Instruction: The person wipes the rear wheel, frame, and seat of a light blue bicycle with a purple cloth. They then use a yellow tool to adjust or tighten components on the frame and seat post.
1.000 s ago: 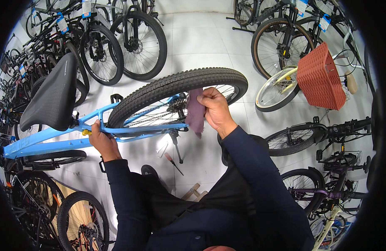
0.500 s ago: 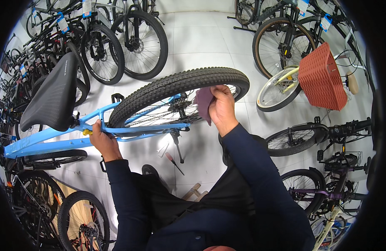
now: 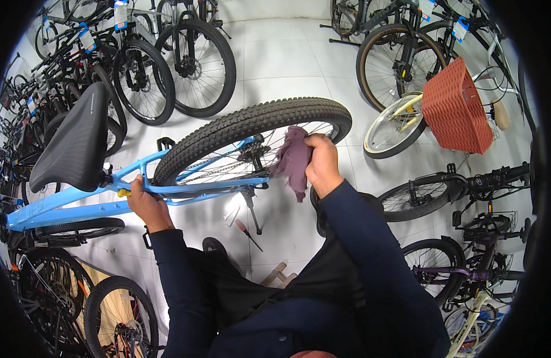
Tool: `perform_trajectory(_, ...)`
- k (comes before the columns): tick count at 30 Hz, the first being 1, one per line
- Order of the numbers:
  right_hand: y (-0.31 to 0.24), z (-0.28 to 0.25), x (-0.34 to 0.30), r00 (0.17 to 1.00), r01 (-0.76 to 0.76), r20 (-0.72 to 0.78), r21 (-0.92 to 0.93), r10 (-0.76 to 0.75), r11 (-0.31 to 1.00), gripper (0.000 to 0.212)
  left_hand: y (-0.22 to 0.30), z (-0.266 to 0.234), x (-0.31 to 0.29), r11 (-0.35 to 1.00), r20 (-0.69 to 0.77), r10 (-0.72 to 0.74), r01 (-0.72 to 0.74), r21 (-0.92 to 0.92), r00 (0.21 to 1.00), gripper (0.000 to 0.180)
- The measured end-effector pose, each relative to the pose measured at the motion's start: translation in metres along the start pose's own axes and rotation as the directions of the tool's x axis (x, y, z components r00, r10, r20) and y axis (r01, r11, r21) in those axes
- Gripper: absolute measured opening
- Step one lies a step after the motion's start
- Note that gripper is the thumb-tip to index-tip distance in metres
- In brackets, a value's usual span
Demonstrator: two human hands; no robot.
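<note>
1. Purple cloth hangs from the right hand, in front of the rear wheel of the blue bike; whether it touches the wheel, I can't tell from where I stand.
2. I'd take this for a wiping step around that wheel, one hand working while the other steadies.
3. Next, I'd judge, calls for a firm bunch of cloth against the part, its loose end kept clear of the hub, and the bike held still.
4. Right forearm slants up and inward from the lower right; its fingers pinch the cloth near the top, against the thumb.
5. Left forearm rises almost straight from the lower left. That left hand has its fingers curled around the bike just behind the saddle, some hidden from me.
</note>
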State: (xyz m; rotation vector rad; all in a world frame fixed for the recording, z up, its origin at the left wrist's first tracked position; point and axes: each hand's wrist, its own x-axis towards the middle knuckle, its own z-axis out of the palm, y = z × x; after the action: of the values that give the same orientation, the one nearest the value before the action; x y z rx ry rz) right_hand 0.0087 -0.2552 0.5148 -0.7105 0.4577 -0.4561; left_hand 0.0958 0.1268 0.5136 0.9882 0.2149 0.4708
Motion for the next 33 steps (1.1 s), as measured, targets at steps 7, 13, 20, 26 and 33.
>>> perform_trajectory(7, 0.002, -0.001, 0.025, 0.992, 0.124, 0.000, 0.117, -0.124, 0.985, 0.012, 0.000, 0.002, 0.001, 0.999, -0.003, 0.032, -0.032, 0.012, 0.999, 0.015)
perform_trajectory(13, 0.014, -0.002, 0.035, 0.991, 0.062, 0.107, 0.196, -0.084, 0.979, 0.016, 0.006, 0.004, -0.004, 1.000, 0.009, 0.013, -0.013, 0.023, 1.000, 0.015)
perform_trajectory(20, 0.009, -0.006, 0.004, 0.929, -0.003, 0.369, -0.050, 0.022, 0.999, 0.011, 0.002, 0.004, -0.005, 0.999, -0.019, 0.032, -0.032, -0.008, 0.999, 0.014)
perform_trajectory(26, -0.001, 0.004, -0.003, 0.984, -0.100, 0.152, 0.019, 0.096, 0.995, 0.007, 0.002, 0.001, -0.002, 1.000, -0.024, -0.013, 0.013, 0.000, 1.000, 0.012)
perform_trajectory(33, 0.011, 0.018, 0.008, 0.980, -0.013, 0.195, 0.240, -0.035, 0.971, 0.016, 0.001, 0.003, -0.003, 1.000, -0.019, 0.022, -0.022, 0.004, 1.000, 0.012)
